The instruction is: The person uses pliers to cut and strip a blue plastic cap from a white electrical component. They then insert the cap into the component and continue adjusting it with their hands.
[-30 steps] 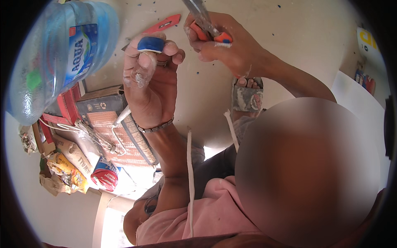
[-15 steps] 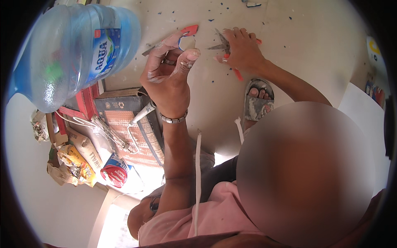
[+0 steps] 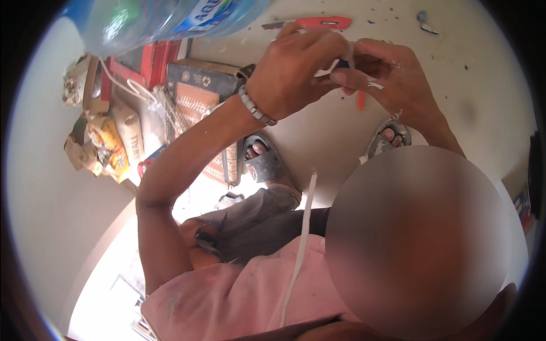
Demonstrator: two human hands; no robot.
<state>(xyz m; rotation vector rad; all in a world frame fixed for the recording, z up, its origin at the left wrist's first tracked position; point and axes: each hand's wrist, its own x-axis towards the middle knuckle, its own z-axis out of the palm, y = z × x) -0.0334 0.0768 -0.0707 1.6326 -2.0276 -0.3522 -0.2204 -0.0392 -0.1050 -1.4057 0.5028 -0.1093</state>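
Hands pinched together over the pale floor

Hands meet at the top of my view. My left hand (image 3: 296, 71), with a grey metal link bracelet (image 3: 257, 108) on its wrist, has its fingers curled shut around a small white piece (image 3: 348, 52) with a dark part beside it; most of it is hidden, so I cannot tell what it is. My right hand (image 3: 392, 79) touches the left, its fingers pinched closed on the same white piece, with a thin red-orange strip (image 3: 360, 101) showing just beneath them. Both hands hang above the pale floor (image 3: 489, 74). On that floor, just beyond the left hand, lies a red utility knife with a grey blade (image 3: 315, 23). A large clear blue plastic water jug (image 3: 159, 20) fills the upper left. Below it sits an open brown cardboard box (image 3: 199, 85). Two feet in grey sandals (image 3: 263, 159) rest on the floor beneath the hands.
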